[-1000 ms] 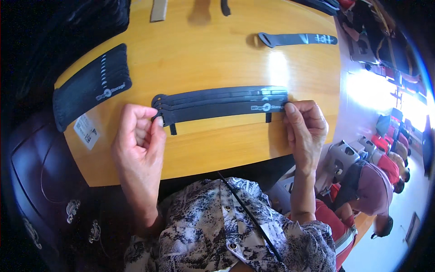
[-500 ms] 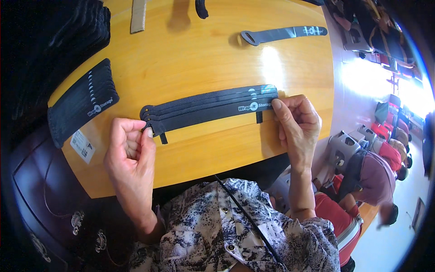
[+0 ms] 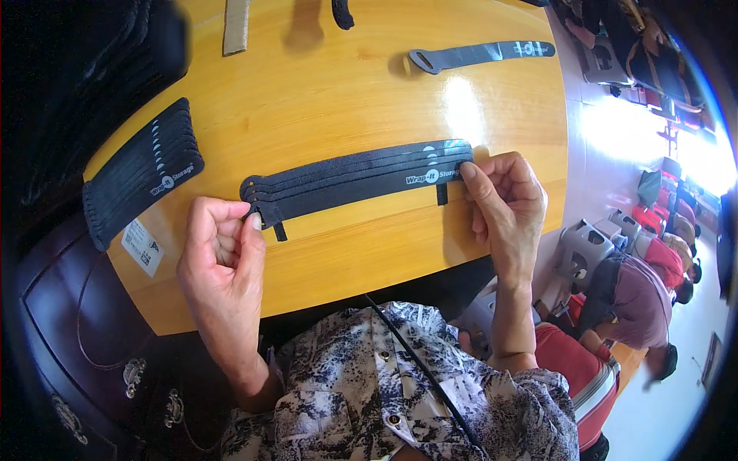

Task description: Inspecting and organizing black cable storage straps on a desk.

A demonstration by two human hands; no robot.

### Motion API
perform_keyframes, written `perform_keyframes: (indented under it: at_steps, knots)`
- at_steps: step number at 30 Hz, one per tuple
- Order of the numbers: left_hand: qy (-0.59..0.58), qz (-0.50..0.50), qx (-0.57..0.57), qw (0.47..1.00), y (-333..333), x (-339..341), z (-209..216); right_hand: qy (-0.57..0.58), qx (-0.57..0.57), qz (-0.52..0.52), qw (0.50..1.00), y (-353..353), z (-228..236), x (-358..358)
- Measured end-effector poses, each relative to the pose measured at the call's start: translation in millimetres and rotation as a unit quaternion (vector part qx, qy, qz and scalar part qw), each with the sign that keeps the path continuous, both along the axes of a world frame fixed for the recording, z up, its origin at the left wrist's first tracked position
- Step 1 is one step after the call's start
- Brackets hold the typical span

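Observation:
Several black hook-and-loop storage straps [image 3: 346, 181] lie overlapped in a fanned row on the wooden table, with white print near their right ends. My left hand [image 3: 227, 257] pinches the looped left end of the nearest strap between thumb and fingertips. At the other end of that strap, my right hand [image 3: 503, 203] grips the tip with thumb and fingers. Two short black tabs [image 3: 280, 230] stick out from under the near edge. Left of my hands rests a larger fanned stack of the same straps [image 3: 142, 173].
A single grey-black strap [image 3: 484, 56] lies farther back on the table [image 3: 369, 100]. A beige strip [image 3: 236, 27] and a short black piece [image 3: 342, 14] are at the far edge. A white label [image 3: 143, 247] sits near the left edge. People and grey stools [image 3: 582, 253] are at right.
Both hands keep their hold on the nearest strap, which has shifted slightly away from me against the straps behind it. The view has barely moved.

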State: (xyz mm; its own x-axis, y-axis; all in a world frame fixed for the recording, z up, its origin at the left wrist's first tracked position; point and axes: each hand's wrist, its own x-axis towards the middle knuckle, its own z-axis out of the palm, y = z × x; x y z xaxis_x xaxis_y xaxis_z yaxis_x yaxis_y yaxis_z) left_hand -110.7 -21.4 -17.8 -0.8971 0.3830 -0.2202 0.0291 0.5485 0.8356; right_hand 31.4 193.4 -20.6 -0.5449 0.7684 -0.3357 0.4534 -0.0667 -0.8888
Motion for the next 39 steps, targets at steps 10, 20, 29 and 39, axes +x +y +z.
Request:
perform_keyframes:
  at_steps: [10, 20, 29, 39]
  knots:
    - [-0.011, -0.019, 0.034, 0.999, -11.4, -5.8, -3.4, -0.07, -0.054, 0.096, 0.991, 23.9, 11.9, -8.0]
    - [0.152, 0.051, -0.034, 0.986, -16.7, 1.4, 6.0, -0.052, 0.035, 0.051, 0.997, 7.9, 28.9, 8.0]
    - [0.291, -0.348, -0.19, 0.871, 4.2, 15.6, -2.3, -0.128, 0.441, 0.442, 0.77, -17.6, 11.7, -10.2]
    - [0.296, -0.352, -0.205, 0.864, 3.1, 17.3, -9.3, -0.044, 0.378, 0.417, 0.825, -3.4, 20.4, -17.6]
